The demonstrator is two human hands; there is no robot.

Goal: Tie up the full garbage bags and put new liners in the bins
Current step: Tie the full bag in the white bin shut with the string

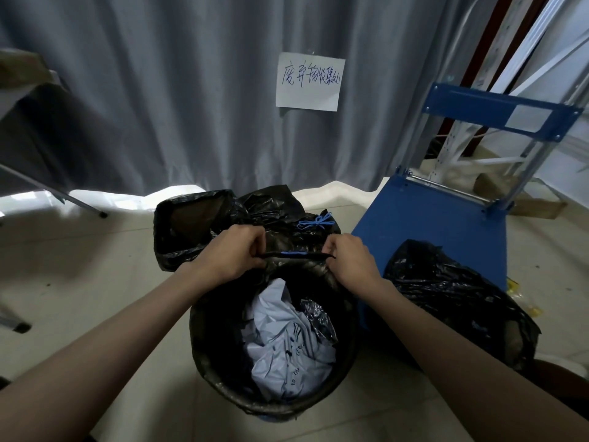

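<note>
Grips (237, 250) (349, 260) on liner (296, 255), tiled floor (95, 282).

Below me I see a pale tiled floor (95, 266), and standing on it right in front is a round bin (223, 362) lined with a black bag, crumpled pale paper showing inside. Just behind it on the floor sit a second bin (178, 224) with a black liner and a tied black garbage bag (287, 212) closed with a blue drawstring, the two touching. To my right a blue platform trolley (430, 224) rests on the floor with another filled black bag (452, 298) at its near edge; cardboard pieces (526, 202) lie beyond it, and a metal table leg (79, 202) stands at far left.
</note>
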